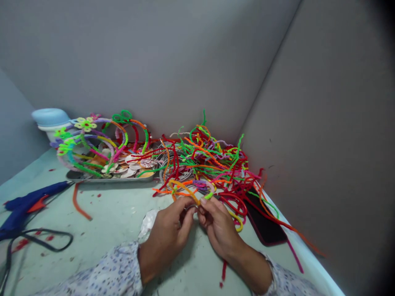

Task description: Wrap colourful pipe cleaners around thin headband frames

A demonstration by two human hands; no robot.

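Observation:
My left hand [173, 230] and my right hand [219, 226] meet above the front middle of the table, thumbs and fingers pinched close together. Between them is a yellow-orange pipe cleaner [187, 190], whose loop rises over the fingertips. A thin dark band seems to pass through the fingers of both hands, mostly hidden by them. Just past the fingers, a curved piece wrapped in purple, pale pink and green [210, 191] shows; whether it joins the held piece I cannot tell. A big tangle of coloured pipe cleaners [212, 152] lies right behind.
Finished-looking fuzzy headbands [92, 139] with flowers stand in a metal tray [114, 179] of round discs. A blue glue gun [27, 205] with its cord lies left. A white jar with a blue lid [51, 117] is behind. A dark phone [265, 222] lies at right, near the wall.

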